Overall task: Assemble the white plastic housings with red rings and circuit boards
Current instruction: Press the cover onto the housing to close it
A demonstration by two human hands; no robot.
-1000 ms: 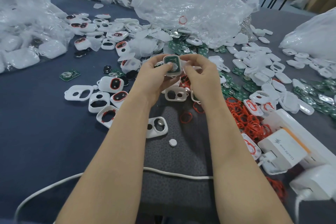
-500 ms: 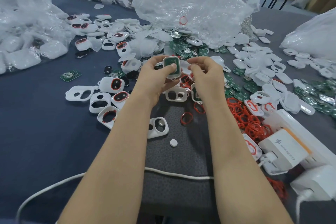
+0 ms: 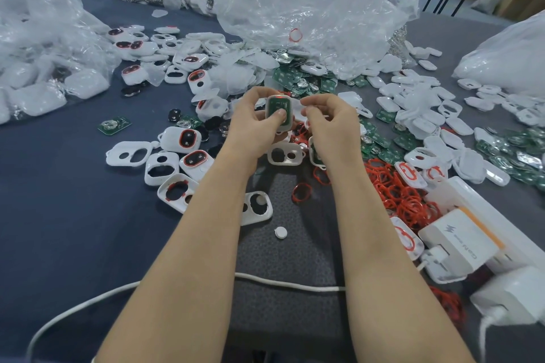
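Note:
My left hand (image 3: 253, 127) grips a white plastic housing (image 3: 286, 124) upright above the table, thumb pressing on the green circuit board (image 3: 277, 104) seated inside it; a thin red ring shows at its top edge. My right hand (image 3: 331, 127) hovers just right of the housing with fingers curled; whether it pinches anything I cannot tell. Loose red rings (image 3: 392, 186) are heaped to the right. Spare circuit boards (image 3: 295, 76) lie beyond my hands. Empty housings (image 3: 162, 169) sit to the left.
Crinkled plastic bags (image 3: 309, 3) of parts crowd the back and left. White chargers on a power strip (image 3: 460, 242) sit at the right, and a white cable (image 3: 295, 284) crosses under my forearms. A small white button (image 3: 280, 233) lies on the dark mat (image 3: 295, 259).
My right hand has let go of the housing and drawn slightly right. The left hand keeps the housing, its thumb now on the board.

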